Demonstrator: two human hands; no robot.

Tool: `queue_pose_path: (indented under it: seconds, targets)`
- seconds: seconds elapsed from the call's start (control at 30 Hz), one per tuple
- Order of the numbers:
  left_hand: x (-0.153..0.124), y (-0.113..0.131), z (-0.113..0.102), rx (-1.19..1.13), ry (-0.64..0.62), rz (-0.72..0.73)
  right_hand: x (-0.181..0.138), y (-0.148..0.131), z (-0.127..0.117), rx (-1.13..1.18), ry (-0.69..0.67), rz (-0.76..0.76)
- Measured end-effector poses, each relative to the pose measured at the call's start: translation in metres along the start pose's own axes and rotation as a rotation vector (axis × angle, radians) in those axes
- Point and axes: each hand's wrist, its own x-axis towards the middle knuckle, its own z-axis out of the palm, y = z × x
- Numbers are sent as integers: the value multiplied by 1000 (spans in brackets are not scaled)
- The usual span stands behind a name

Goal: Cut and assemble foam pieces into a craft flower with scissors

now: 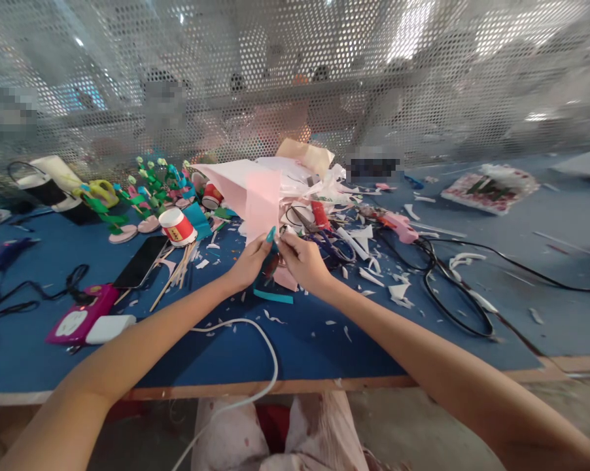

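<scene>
Left hand [250,263] pinches a teal piece [270,233]; right hand [305,260] closed in a pinch just beside it, contents unclear. Teal strip [274,297] below both, near the surface's front edge [324,384]. Step, as judged: fine two-handed shaping. Next move seems to call for steady, light fingertip pressure.

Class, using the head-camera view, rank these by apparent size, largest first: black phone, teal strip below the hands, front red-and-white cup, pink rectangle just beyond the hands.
1. Pink rectangle, even partly hidden
2. Black phone
3. Front red-and-white cup
4. Teal strip
</scene>
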Motion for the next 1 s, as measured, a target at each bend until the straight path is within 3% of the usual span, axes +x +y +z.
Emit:
queue_pose_path:
  seconds: [0.13,0.33,0.6,0.8,1.0]
  targets:
    - [0,-2,1,-13,17,-47,-1,1,5,63,18,37]
    - [-1,-3,3,-14,163,37,-4,-1,17,406,4,246]
    - [2,-7,6,49,310,105,-4,-6,23,595,39,274]
    - [11,-8,2,123,217,172,3,2,16,506,125,231]
    - [32,-9,2,97,69,45,15,17,2,448,111,188]
